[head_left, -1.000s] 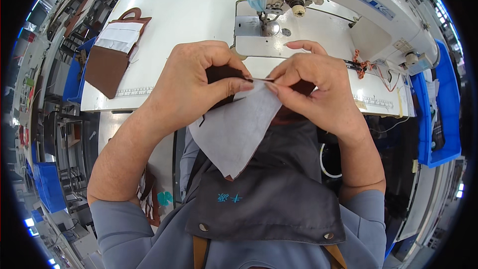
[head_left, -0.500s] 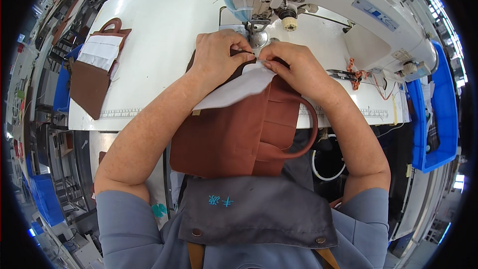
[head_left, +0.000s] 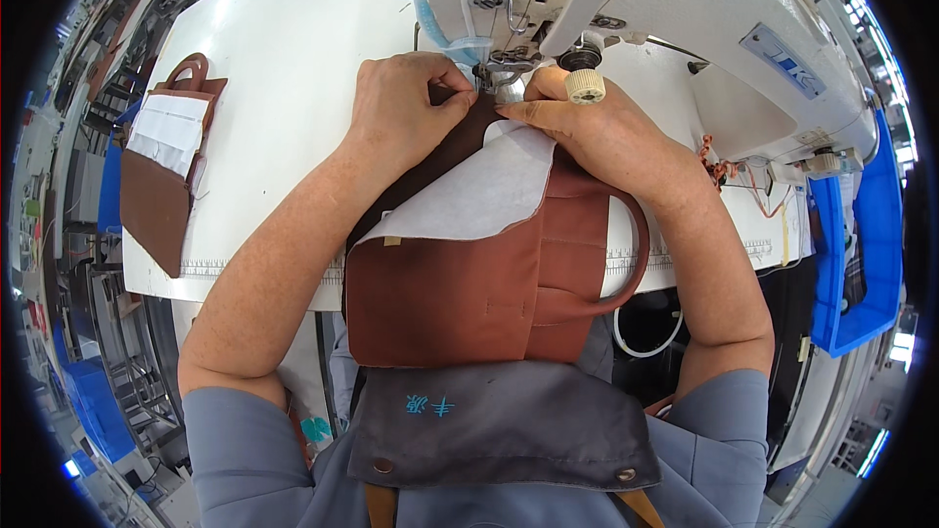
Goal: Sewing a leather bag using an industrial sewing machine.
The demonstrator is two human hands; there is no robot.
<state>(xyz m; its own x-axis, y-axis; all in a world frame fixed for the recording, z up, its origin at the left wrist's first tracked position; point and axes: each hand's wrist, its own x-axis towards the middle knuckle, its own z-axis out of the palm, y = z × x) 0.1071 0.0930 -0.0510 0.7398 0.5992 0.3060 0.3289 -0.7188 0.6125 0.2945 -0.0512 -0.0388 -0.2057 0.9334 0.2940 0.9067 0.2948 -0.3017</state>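
A reddish-brown bag with a looped handle hangs over the table's front edge, a white backing flap folded over dark brown material. My left hand pinches the dark material's edge just left of the sewing machine's presser foot. My right hand grips the material's edge right of the foot, thumb by the flap's top, some fingertips partly behind the machine's knob.
A brown bag piece with white panel lies on the left of the table. The machine body overhangs at right, above orange thread or cord. Blue bins stand beside the table.
The bag has risen from my lap onto the table's edge, showing its reddish side. Both hands have moved forward to the presser foot, and the white flap now lies folded across the bag.
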